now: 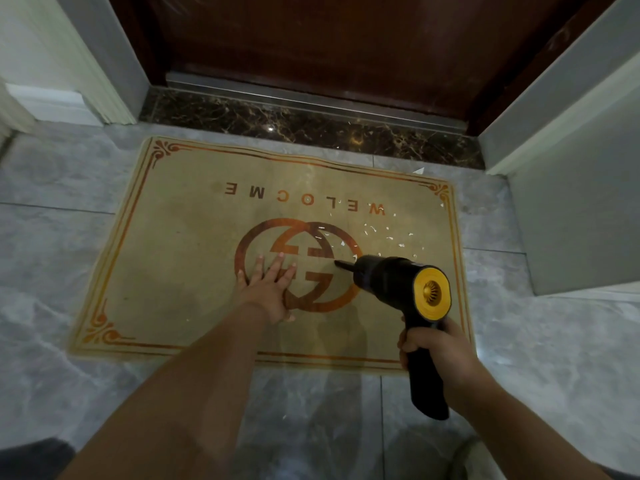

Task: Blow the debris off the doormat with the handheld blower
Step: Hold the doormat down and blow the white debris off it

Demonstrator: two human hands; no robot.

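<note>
Hands (268,289) — one pressing doormat (194,258), one gripping blower (408,296).

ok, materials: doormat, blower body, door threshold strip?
Doormat: looks like thin, short-pile fabric with a printed design; its far edge ripples. Blower: apparently matte black plastic, with a glossy yellow rear cap. Threshold: polished dark veined stone, probably marble, showing light reflections.
</note>
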